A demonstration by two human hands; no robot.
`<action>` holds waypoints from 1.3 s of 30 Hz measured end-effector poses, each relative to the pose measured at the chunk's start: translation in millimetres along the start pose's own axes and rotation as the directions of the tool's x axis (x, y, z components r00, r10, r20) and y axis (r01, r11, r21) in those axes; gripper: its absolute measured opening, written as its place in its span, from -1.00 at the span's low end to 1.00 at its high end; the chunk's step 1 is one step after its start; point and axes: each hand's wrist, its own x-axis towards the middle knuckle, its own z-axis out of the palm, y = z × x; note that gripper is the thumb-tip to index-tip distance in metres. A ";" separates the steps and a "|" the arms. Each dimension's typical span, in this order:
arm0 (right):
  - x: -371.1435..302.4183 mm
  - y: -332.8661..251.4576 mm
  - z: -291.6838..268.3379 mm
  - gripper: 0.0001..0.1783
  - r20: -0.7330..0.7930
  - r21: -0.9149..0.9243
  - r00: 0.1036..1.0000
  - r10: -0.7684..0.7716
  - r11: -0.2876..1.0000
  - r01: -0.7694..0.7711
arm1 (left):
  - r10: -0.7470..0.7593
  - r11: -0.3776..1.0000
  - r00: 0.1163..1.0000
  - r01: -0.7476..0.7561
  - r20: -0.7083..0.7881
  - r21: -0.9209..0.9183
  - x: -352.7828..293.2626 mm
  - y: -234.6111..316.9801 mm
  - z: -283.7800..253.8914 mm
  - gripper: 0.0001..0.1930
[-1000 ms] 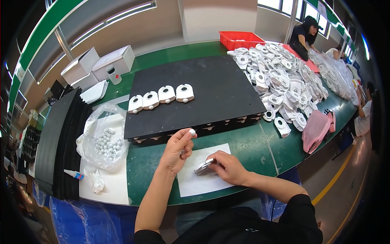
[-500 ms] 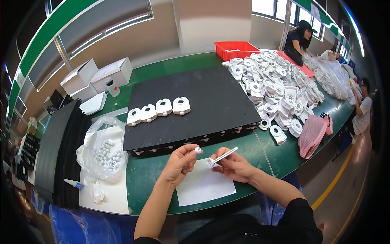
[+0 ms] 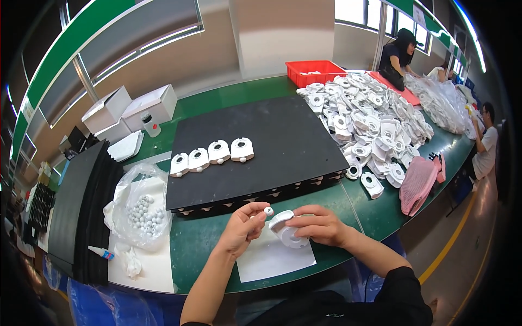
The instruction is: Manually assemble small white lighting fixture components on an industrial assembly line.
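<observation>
My left hand (image 3: 243, 228) pinches a small white ball (image 3: 267, 210) between thumb and fingertips. Right beside it, my right hand (image 3: 321, 224) grips a white round plastic housing (image 3: 286, 228), tilted toward the ball and held just above a white sheet of paper (image 3: 273, 256) on the green table. Several finished white housings (image 3: 213, 155) lie in a row on the black foam board (image 3: 272, 141) beyond my hands.
A clear bag of white balls (image 3: 142, 213) and a small glue bottle (image 3: 101, 252) lie at left. A large heap of white housings (image 3: 370, 122) fills the right side, with a red bin (image 3: 318, 71), pink cloth (image 3: 417, 183), white boxes (image 3: 130, 111) and other people at the far right.
My right hand has swapped a slim silvery tool for the white housing. The left hand keeps the ball and has brought it up against the housing.
</observation>
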 end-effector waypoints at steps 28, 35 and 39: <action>-15.0 6.5 30.8 -0.81 0.227 0.888 0.601 0.766 0.090 -0.450 | 0.186 0.873 0.983 -0.169 0.009 0.456 3.4 -6.0 14.0 -0.72; -2.4 1.7 12.7 -0.71 0.317 0.822 0.664 0.677 0.154 -0.549 | 0.255 0.812 0.960 -0.279 0.117 0.513 -0.2 -3.9 14.3 -0.55; 35.7 15.7 -4.8 -0.73 0.367 0.775 0.727 0.580 0.241 -0.584 | 0.336 0.840 0.942 -0.299 0.000 0.453 3.5 -8.3 12.8 -0.53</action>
